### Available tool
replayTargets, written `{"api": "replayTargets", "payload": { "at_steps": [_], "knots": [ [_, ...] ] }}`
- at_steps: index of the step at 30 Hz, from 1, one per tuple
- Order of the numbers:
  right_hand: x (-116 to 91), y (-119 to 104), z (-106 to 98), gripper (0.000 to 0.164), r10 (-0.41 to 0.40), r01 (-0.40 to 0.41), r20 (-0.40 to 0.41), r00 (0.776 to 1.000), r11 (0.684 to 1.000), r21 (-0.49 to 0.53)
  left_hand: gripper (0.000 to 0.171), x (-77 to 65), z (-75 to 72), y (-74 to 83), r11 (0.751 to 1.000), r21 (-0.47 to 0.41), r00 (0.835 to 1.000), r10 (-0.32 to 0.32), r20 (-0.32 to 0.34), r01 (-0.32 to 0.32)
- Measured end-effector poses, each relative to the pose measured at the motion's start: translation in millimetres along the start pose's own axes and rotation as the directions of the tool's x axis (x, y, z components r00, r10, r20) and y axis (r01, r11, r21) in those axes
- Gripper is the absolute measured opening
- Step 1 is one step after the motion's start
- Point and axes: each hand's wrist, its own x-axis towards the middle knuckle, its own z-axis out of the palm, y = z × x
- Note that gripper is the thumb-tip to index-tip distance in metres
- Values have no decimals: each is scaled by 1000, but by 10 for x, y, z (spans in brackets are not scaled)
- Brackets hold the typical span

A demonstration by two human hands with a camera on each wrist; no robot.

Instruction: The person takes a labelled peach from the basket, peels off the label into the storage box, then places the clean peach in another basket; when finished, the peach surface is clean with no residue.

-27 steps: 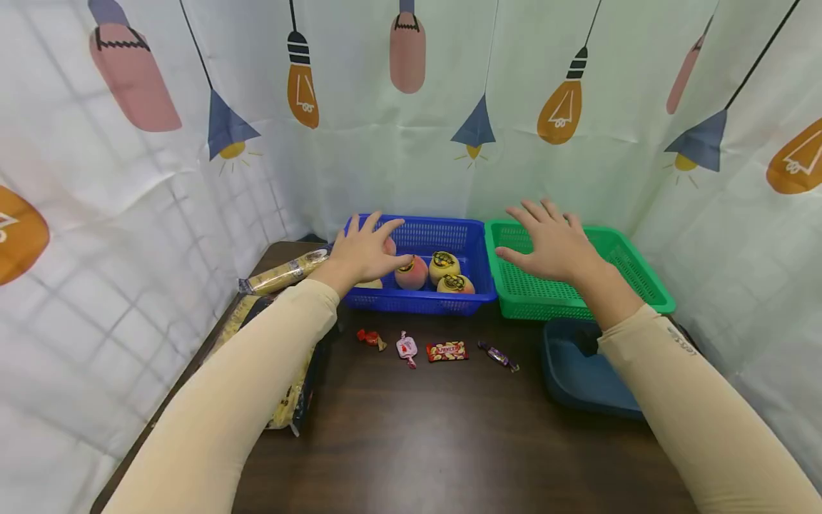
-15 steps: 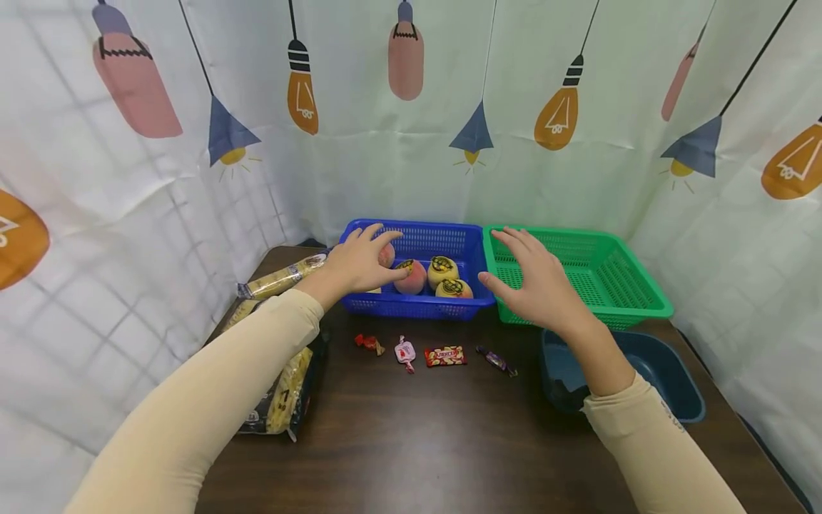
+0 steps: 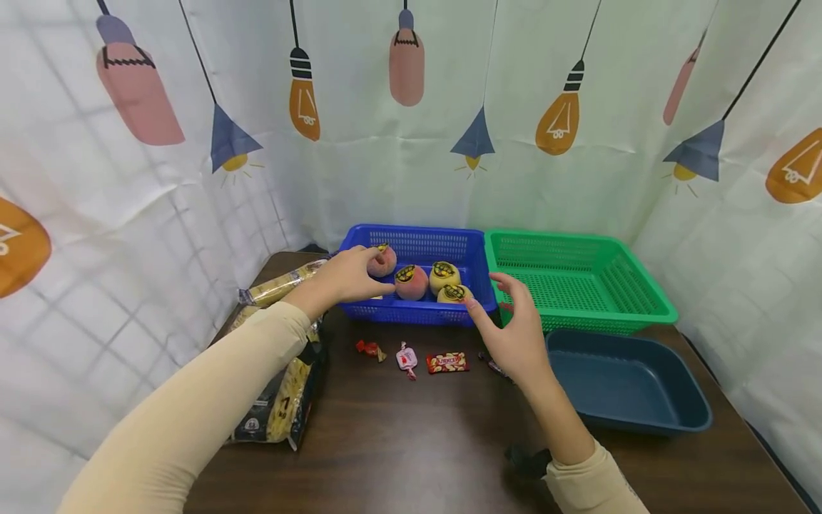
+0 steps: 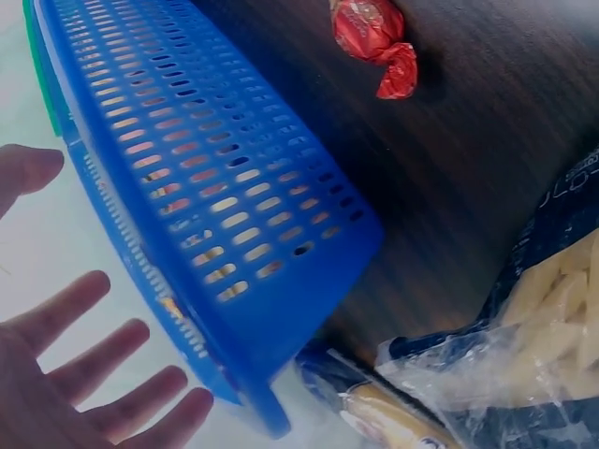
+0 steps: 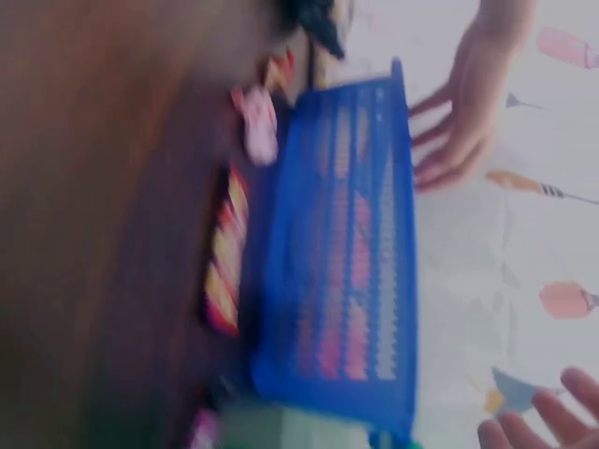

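Note:
In the head view a blue basket point(image 3: 359, 312) holds several peaches, one point(image 3: 411, 283) pinkish and one point(image 3: 444, 275) paler, with black and yellow stickers. My left hand point(image 3: 349, 275) hovers over the basket's left end, thumb apart from the fingers and nothing held. Its fingers point(image 4: 98, 360) spread out beside the basket rim in the left wrist view. My right hand point(image 3: 514, 328), fingers bent and thumb apart, floats near the basket's front right corner and holds nothing. In the blurred right wrist view, its fingertips point(image 5: 557, 421) show at the lower right.
A green basket point(image 3: 642, 314) adjoins the blue one; a dark blue tray point(image 3: 629, 385) sits in front of it. Several wrapped candies, including a red bar point(image 3: 447, 363), line the table point(image 3: 411, 442). Pasta bags point(image 3: 282, 407) lie at the left. A patterned curtain point(image 3: 411, 164) hangs behind.
My right hand has come down and left, from above the green basket to the blue basket's front right corner. My left hand has lowered a little over the blue basket, its fingers less spread.

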Motion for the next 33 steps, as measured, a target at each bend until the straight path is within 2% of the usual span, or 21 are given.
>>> {"api": "replayTargets", "payload": {
  "at_steps": [3,5,7,11,13,16,18,20,25,30,33],
  "knots": [
    [-133,6,140,60,103,-97,-58,993,990,101,91,-14,16,-27,1000,-7,1000,-4,5,4],
    [-207,14,240,56,203,-185,-84,976,965,185,91,-10,26,-37,1000,-10,1000,-4,2,4],
    [-261,22,334,56,316,-282,-91,944,920,274,91,1,32,-51,1000,-16,1000,-6,6,6],
    [-287,55,453,65,501,-437,-62,863,802,407,92,40,34,-92,999,-40,999,-10,42,12],
    [-273,81,478,71,558,-483,-45,828,752,448,91,65,33,-114,998,-53,998,-11,62,14],
    [-225,139,509,78,602,-508,-27,798,697,505,89,106,34,-134,997,-72,996,-16,91,23],
    [-187,184,540,83,610,-509,-12,792,671,539,87,142,45,-149,997,-78,994,-21,105,29],
    [-146,230,584,86,607,-500,2,795,652,570,85,179,63,-160,996,-82,992,-30,120,40],
    [-50,311,713,86,600,-482,19,800,624,615,78,267,101,-154,996,-58,987,-60,150,70],
    [28,356,777,84,624,-477,-8,781,606,637,50,254,63,-84,997,-17,978,-72,197,77],
    [64,383,781,83,629,-463,-27,777,600,653,40,317,84,-84,997,11,970,-76,230,76]
  ]
}}
